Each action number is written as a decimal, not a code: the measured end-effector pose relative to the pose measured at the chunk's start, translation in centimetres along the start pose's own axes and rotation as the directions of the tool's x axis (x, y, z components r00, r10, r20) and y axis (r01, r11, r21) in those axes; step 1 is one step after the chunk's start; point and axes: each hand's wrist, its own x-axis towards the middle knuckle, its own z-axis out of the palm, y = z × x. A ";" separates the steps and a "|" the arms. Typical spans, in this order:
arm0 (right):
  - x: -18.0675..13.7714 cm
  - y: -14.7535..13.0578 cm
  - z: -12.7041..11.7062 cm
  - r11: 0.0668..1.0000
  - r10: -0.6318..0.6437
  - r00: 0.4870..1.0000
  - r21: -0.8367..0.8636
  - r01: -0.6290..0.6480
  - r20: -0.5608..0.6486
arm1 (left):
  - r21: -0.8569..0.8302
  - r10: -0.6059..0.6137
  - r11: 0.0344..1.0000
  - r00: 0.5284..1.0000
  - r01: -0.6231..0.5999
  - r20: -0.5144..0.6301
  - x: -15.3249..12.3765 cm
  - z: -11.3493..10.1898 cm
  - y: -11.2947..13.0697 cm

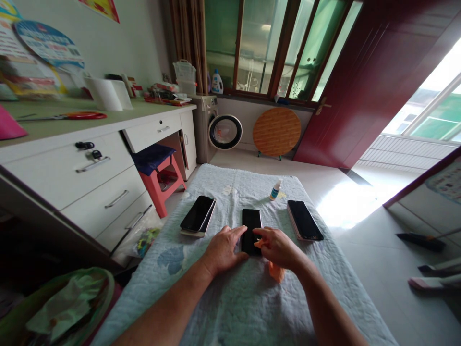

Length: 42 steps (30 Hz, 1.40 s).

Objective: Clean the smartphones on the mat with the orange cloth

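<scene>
A black smartphone (251, 219) lies screen up on the cloth-covered table, between my two hands. My left hand (226, 247) rests along its left side, thumb and fingers apart, fingertips touching the edge. Bunched in my right hand (280, 246) is an orange cloth (276, 272), one part at the screen and the rest hanging below the palm. Another dark phone (199, 213) sits on a box to the left. A third phone (305, 220) lies on a box to the right. Behind them stands a small spray bottle (275, 189) with a white top.
A pale quilted cloth (230, 307) covers the table. At left are a white desk (97, 178) with drawers, a red stool (162, 180) and a lined waste bin (104, 293). Beyond stand a washing machine (204, 129) with its door ajar and a round wooden tabletop (276, 130).
</scene>
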 end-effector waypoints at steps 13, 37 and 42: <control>0.9 2.2 1.3 0.886 0.399 0.916 0.235 -0.399 0.048 | 0.035 0.032 0.999 0.999 -0.032 -0.009 0.0 0.3 -0.2; 0.1 2.1 0.6 0.340 0.219 0.960 0.909 -0.241 0.173 | 0.136 -0.004 0.991 0.999 0.009 -0.038 -0.1 0.2 0.6; 0.1 1.3 0.9 0.352 0.141 0.982 0.920 -0.172 0.129 | 0.118 -0.013 0.993 0.997 0.023 -0.082 0.0 0.3 0.9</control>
